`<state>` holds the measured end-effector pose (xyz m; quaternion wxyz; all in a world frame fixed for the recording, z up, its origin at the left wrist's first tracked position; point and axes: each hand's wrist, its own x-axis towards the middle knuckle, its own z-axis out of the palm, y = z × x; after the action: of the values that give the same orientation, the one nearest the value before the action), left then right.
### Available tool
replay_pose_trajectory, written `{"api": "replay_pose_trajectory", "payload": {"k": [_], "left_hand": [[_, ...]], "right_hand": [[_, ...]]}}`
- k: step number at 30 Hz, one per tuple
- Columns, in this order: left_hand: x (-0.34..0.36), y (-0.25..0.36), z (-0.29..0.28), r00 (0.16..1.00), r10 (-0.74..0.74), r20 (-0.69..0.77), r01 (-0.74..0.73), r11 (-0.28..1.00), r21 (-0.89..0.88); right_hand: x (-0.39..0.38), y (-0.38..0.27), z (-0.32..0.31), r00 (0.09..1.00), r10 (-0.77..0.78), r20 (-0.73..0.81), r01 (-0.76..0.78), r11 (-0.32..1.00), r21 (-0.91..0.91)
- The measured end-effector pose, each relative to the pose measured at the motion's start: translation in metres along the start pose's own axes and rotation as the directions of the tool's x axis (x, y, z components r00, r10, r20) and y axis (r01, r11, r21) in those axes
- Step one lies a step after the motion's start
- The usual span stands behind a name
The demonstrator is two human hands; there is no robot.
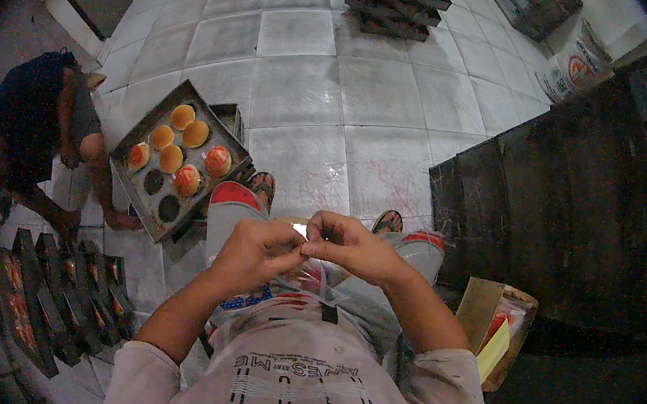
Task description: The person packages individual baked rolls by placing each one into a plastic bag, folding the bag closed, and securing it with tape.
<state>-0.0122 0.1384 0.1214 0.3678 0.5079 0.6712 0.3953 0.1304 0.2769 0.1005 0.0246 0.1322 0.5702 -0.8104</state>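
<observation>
Above my lap, my left hand (258, 252) and my right hand (358, 247) meet with thumbs and fingertips pinched together. Between and below them shows a clear plastic wrapper (305, 277), thin and shiny; both hands seem to hold its edge. A bit of something pale golden (293, 222) peeks out just beyond the fingers, mostly hidden. Left of my knees is a dark metal tray (133, 195) with round molds. Several plain golden buns (195, 134) sit on it, along with red-printed wrapped buns (217, 160). Two molds near its front corner hold no bun.
Beside my right leg stands an opened cardboard box (480, 300) with red and yellow packaging. A large dark cabinet (529, 217) fills the right. Another person (30, 113) crouches at left, near stacked dark trays (48, 306). More trays (398, 3) and a white sack (574, 67) stand farther off.
</observation>
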Motion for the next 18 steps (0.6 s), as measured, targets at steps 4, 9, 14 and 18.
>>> {"api": "replay_pose_trajectory", "payload": {"k": [4, 9, 14, 18], "left_hand": [[0.003, 0.009, 0.001, 0.984, 0.175, 0.034, -0.178, 0.975, 0.132], [-0.01, -0.007, -0.003, 0.941, -0.262, -0.215, 0.133, 0.869, -0.477], [-0.012, -0.025, 0.0, 0.941, -0.302, -0.151, 0.154, 0.782, -0.605], [-0.013, -0.018, 0.009, 0.989, -0.12, -0.088, 0.107, 0.984, -0.141]], "right_hand": [[-0.01, 0.011, -0.013, 0.997, -0.075, 0.031, 0.076, 0.997, -0.032], [-0.056, 0.041, -0.123, 0.876, 0.149, -0.459, -0.263, 0.945, -0.193], [-0.042, 0.041, -0.103, 0.823, -0.021, -0.568, -0.202, 0.923, -0.326], [0.008, -0.01, -0.021, 0.998, 0.06, -0.034, -0.066, 0.973, -0.219]]}}
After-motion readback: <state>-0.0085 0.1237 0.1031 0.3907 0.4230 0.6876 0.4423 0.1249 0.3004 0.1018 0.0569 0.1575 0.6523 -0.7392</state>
